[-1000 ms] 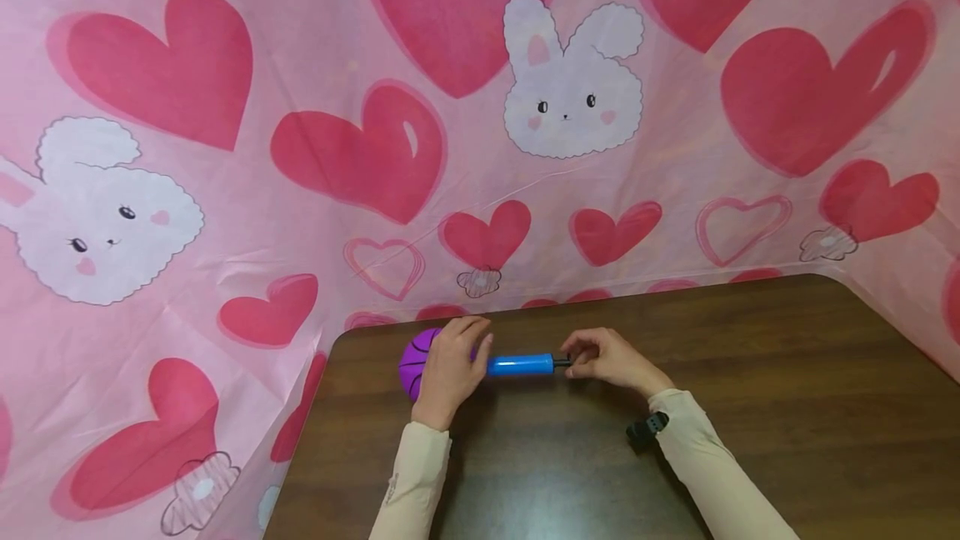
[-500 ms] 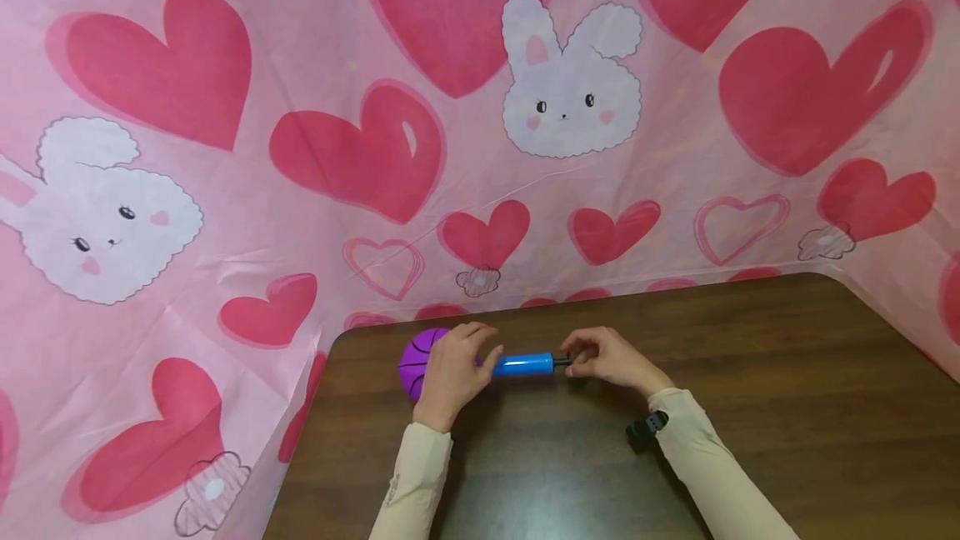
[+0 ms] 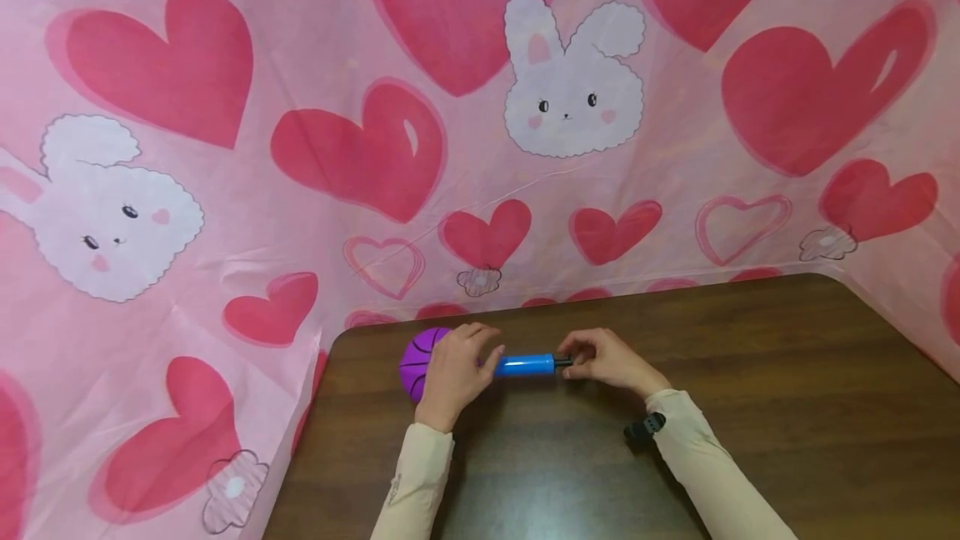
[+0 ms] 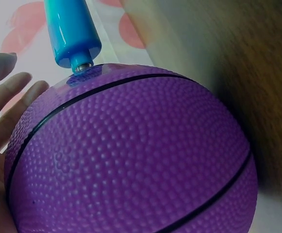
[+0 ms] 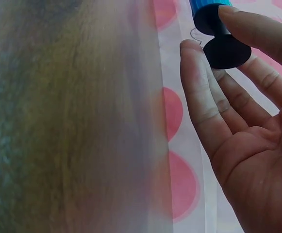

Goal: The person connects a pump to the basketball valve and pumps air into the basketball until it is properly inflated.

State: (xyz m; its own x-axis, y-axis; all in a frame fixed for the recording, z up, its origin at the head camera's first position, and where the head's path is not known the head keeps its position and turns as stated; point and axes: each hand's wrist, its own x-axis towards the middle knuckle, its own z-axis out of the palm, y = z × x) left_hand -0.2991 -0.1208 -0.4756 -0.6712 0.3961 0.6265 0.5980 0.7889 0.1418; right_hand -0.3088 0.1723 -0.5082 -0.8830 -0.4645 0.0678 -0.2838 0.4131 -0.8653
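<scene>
A purple ball (image 3: pixel 417 363) with black lines sits on the table, pebbled and large in the left wrist view. A blue hand pump (image 3: pixel 527 365) meets it at a metal tip, its barrel (image 4: pixel 75 31) rising from the ball's top there. My left hand (image 3: pixel 454 372) rests its palm against the ball's side; its fingers (image 4: pixel 7 97) reach out loosely past the ball. At the pump's other end, my right hand (image 3: pixel 611 363) holds the black handle (image 5: pixel 227 51) between thumb and fingers. Little of the rod shows between handle and barrel.
The brown wooden table (image 3: pixel 750 357) spreads to the right and in front. Behind its far edge hangs a pink cloth (image 3: pixel 315 32) with hearts and rabbits. A black wrist strap (image 3: pixel 645 427) sits by the right sleeve.
The left hand has shifted slightly to the right on the ball, its thumb now beside the pump barrel. Right hand, ball and pump stay nearly in place.
</scene>
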